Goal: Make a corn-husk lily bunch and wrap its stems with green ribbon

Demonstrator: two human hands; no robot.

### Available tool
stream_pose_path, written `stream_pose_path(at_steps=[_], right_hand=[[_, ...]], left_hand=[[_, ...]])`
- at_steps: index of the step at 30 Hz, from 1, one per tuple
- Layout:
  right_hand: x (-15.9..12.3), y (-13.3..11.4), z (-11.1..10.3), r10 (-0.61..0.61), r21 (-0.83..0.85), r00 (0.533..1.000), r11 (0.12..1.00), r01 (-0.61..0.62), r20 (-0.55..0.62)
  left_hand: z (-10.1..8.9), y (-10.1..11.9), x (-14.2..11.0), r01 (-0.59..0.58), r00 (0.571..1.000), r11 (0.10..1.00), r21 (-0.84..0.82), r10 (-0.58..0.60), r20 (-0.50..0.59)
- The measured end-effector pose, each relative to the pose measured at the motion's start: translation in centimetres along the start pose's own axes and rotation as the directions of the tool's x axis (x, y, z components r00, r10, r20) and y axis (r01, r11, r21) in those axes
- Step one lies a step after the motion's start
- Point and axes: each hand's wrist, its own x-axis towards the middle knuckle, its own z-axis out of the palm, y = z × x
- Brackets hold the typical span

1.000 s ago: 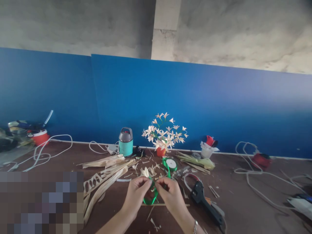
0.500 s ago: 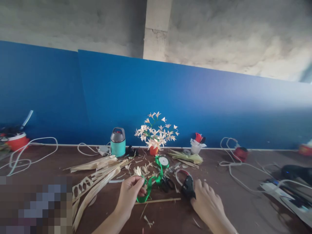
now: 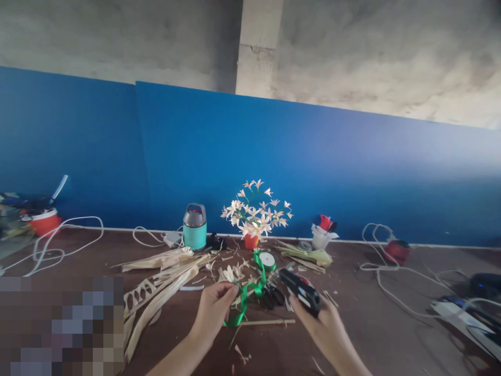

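Observation:
My left hand (image 3: 217, 305) is closed in a pinch, with green ribbon (image 3: 243, 300) hanging in a loop beside its fingertips. A pale flower (image 3: 229, 272) shows just above those fingers; its stem is hidden. The ribbon runs back to a white-centred ribbon spool (image 3: 268, 260). My right hand (image 3: 323, 324) grips a black gun-shaped tool (image 3: 303, 292), which looks like a glue gun, held above the table and pointing up and left. Between my hands lie black scissors (image 3: 272, 296) and a thin stick (image 3: 266, 322).
Dried husks (image 3: 168, 282) spread at the left. A red pot (image 3: 251, 241) of pale flowers (image 3: 256, 214) stands at the back, between a teal canister (image 3: 194, 235) and a white cup of tools (image 3: 321, 238). Husk scraps and white cables (image 3: 391, 266) lie on the brown table (image 3: 376, 334).
My right hand has lifted the black tool off the table and turned it up and left. The left hand keeps its pinch beside the ribbon. The whole view has shifted slightly.

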Motion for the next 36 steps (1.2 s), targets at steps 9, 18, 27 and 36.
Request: stream_pose_path(at_steps=[9, 18, 27, 36], right_hand=[[-1.8, -3.3, 4.5, -0.052, 0.411, 0.982, 0.911, -0.027, 0.182], [-1.9, -3.9, 4.8, -0.101, 0.299, 0.989, 0.952, 0.065, 0.107], [-1.9, -3.9, 4.9, -0.103, 0.295, 0.987, 0.953, 0.063, 0.121], [-1.8, -3.5, 5.0, -0.165, 0.244, 0.983, 0.959, 0.14, 0.086]], left_hand=[[0.1, 0.0, 0.0, -0.045, 0.999, 0.999, 0.003, 0.045, 0.003], [0.0, -0.6, 0.2, -0.117, 0.993, 0.992, 0.05, 0.116, 0.008], [0.1, -0.4, 0.0, -0.144, 0.99, 0.986, 0.085, 0.143, 0.021], [0.1, -0.4, 0.1, -0.136, 0.991, 0.985, 0.107, 0.134, 0.032]])
